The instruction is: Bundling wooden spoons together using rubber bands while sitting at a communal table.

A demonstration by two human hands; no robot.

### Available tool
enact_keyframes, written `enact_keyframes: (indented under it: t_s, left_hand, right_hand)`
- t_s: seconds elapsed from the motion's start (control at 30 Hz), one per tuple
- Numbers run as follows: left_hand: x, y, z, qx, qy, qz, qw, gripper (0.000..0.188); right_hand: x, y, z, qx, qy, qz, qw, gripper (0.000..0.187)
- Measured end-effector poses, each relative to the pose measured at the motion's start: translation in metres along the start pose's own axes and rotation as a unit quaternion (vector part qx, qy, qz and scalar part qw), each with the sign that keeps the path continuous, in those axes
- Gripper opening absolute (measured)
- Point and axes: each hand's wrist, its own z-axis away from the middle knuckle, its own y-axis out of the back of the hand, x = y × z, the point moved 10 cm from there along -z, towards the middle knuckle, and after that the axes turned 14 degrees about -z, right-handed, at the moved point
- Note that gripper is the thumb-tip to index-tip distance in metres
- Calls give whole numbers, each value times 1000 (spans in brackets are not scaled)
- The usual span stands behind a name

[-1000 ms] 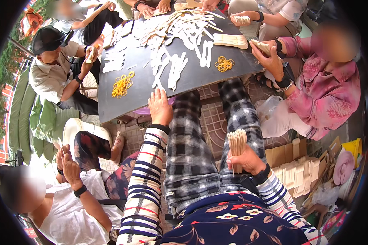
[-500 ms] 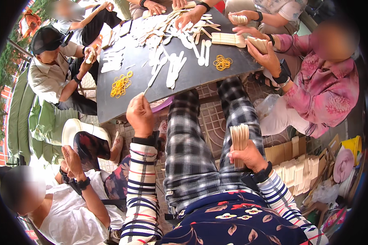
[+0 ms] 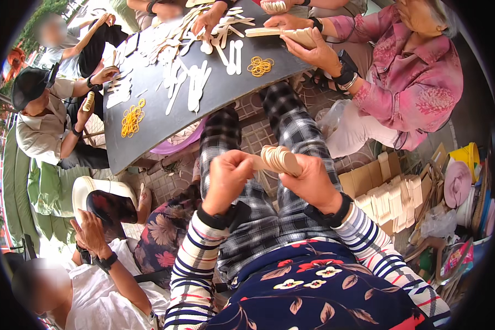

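Above my lap, my right hand (image 3: 313,184) is closed around a stack of pale wooden spoons (image 3: 280,160), their rounded ends facing up and to the left. My left hand (image 3: 228,181) is beside it, fingers pinched on a single wooden spoon (image 3: 255,161) that reaches to the stack. The spoon's far part is hidden by the stack, so I cannot tell whether it lies in it. Loose wooden spoons (image 3: 195,88) are spread on the dark table (image 3: 165,118) ahead of me.
Yellow rubber bands lie in a left pile (image 3: 132,118) and a right pile (image 3: 260,66) on the table. Several people sit around it, some holding spoons. An open cardboard box (image 3: 363,177) with bundled spoons (image 3: 393,203) stands on the floor at right, near a yellow bucket (image 3: 466,159).
My left hand has come back from the table edge with a spoon to my right hand. The stack has tilted over and moved toward the middle of my lap. The view has shifted.
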Motion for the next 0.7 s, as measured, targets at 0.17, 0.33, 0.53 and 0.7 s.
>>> enact_keyframes:
  t_s: [0.17,0.33,0.53,0.7]
  left_hand:
    - [-2,-32,-5,6,14,3,1000,17]
    - [-5,-44,-8,-55,14,-12,998,17]
    - [18,-7,-40,17,-99,-77,992,17]
    - [28,90,-108,318,-162,-432,828,36]
  right_hand:
    - [37,-2,13,7,-55,-2,998,16]
    - [59,0,10,22,-94,-44,994,27]
    - [83,0,13,-18,-206,-114,972,31]
    - [94,4,18,-23,-229,-102,968,30]
